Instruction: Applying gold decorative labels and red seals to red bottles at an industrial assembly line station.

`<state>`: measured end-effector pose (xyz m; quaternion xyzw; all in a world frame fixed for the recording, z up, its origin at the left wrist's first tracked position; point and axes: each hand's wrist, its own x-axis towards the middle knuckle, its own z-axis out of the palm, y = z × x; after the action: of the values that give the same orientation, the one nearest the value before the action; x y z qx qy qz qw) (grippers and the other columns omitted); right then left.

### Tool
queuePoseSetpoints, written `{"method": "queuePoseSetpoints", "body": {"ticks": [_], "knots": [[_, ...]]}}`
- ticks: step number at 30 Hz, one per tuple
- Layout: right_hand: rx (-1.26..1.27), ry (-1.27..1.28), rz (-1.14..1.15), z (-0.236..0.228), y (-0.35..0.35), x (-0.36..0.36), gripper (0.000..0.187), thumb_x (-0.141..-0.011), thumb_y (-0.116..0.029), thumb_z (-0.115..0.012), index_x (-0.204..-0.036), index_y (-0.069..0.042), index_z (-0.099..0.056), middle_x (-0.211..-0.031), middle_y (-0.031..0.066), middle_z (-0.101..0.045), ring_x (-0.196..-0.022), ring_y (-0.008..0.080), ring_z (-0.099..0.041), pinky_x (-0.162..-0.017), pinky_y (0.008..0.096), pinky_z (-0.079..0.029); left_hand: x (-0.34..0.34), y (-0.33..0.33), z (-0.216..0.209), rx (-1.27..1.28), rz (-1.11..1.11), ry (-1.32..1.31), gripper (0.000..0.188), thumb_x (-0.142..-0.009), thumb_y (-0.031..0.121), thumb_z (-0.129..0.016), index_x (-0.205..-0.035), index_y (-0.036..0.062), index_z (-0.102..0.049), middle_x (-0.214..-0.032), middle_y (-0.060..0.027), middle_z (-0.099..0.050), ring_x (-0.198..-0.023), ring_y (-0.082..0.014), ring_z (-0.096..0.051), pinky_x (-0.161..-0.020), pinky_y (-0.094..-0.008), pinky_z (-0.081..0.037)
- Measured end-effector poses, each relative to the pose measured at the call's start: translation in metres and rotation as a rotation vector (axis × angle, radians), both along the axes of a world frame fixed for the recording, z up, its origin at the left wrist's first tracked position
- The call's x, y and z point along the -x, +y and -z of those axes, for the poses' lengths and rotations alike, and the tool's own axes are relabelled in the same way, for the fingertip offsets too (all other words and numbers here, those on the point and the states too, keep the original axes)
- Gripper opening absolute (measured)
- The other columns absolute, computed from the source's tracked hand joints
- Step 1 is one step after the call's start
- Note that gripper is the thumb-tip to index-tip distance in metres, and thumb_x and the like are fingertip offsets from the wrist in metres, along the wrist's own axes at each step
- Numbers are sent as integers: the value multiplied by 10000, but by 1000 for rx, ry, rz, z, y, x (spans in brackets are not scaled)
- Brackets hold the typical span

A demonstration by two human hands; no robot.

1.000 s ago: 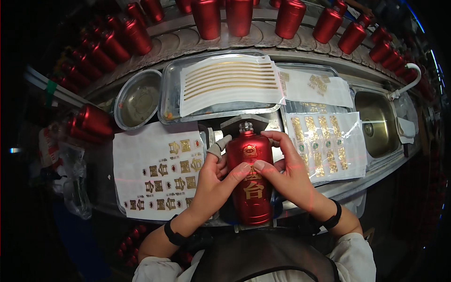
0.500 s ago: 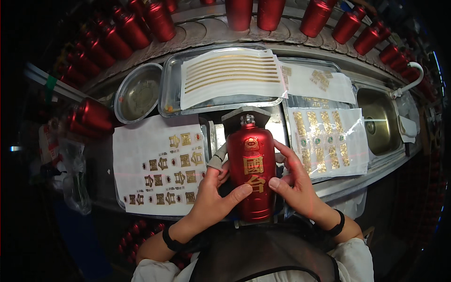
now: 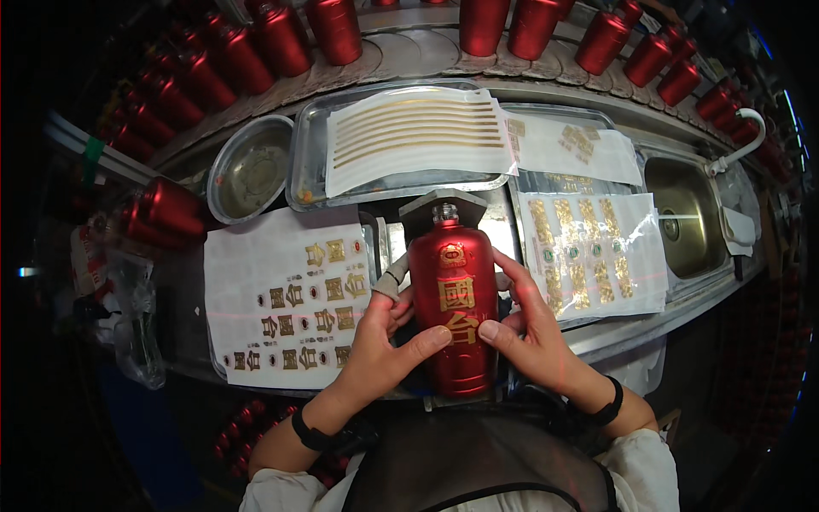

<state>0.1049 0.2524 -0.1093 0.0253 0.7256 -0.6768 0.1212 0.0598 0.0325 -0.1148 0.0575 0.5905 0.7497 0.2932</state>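
A metallic red bottle (image 3: 465, 367) with a clear glass neck lies on a holder in front of me, gold characters and a small emblem on its face. My left hand (image 3: 388, 341) grips its left side, the thumb pressed on the lower character; a fabric sleeve covers one fingertip. From the other side my right hand (image 3: 529, 328) holds the bottle, its thumb at the same character's right edge. The fingers beneath are partly hidden. A white sheet of gold character decals (image 3: 281, 299) is left of the bottle, and a sheet of gold strip decals (image 3: 589, 256) is right.
Behind the bottle, a metal tray (image 3: 307, 183) bears a sheet of thin gold stripes (image 3: 418, 132). A round metal basin (image 3: 250, 171) stands left of it. At the right is a sink (image 3: 682, 222) with a white faucet (image 3: 746, 136). Red bottles (image 3: 333, 30) line a conveyor (image 3: 409, 55) at the back.
The bottles on the conveyor have shifted to the right. Both hands keep hold of the bottle, their thumbs pressed at the lower character, with only a slight shift.
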Motion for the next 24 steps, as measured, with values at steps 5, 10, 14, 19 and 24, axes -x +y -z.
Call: {"method": "queuePoseSetpoints", "body": {"ticks": [5,10,14,19,24], "knots": [[-46,-20,46,-7,-7,0,904,-835,-277,-765,-1531,-79,-223,-1365,182,-467,-602,11,-401,-509,177,-369,-3,1,7,55,-7,68,913,-850,219,-777,-1508,-7,-186,-1496,-179,-349,-1402,-279,-370,-1158,-430,-282],[56,-58,29,2,-1,2,891,-843,-263,-758,-1531,-85,-220,-1392,175,-432,-620,8,-428,-518,172,-382,-2,1,5,38,-8,76,916,-856,220,-772,-1514,-5,-175,-1498,-186,-344,-1399,-274,-374,-1152,-423,-290],[247,-45,116,14,-6,3,875,-848,-237,-753,-1527,-88,-222,-1424,179,-393,-605,2,-443,-503,167,-374,-5,2,6,-6,-25,-1,945,-849,228,-779,-1519,-8,-156,-1502,-195,-337,-1393,-279,-377,-1150,-421,-290],[19,-80,35,-8,-6,1,888,-838,-232,-761,-1521,-80,-216,-1422,195,-381,-716,48,-577,-537,180,-449,-8,3,5,72,-1,140,964,-842,236,-783,-1521,-12,-144,-1499,-203,-339,-1393,-284,-375,-1152,-424,-285],[46,-63,51,-9,-8,1,908,-828,-231,-770,-1519,-72,-202,-1416,200,-374,-835,111,-650,-578,201,-508,-8,3,6,55,5,135,959,-840,238,-784,-1516,-15,-154,-1502,-204,-333,-1395,-286,-370,-1152,-431,-282]]}}
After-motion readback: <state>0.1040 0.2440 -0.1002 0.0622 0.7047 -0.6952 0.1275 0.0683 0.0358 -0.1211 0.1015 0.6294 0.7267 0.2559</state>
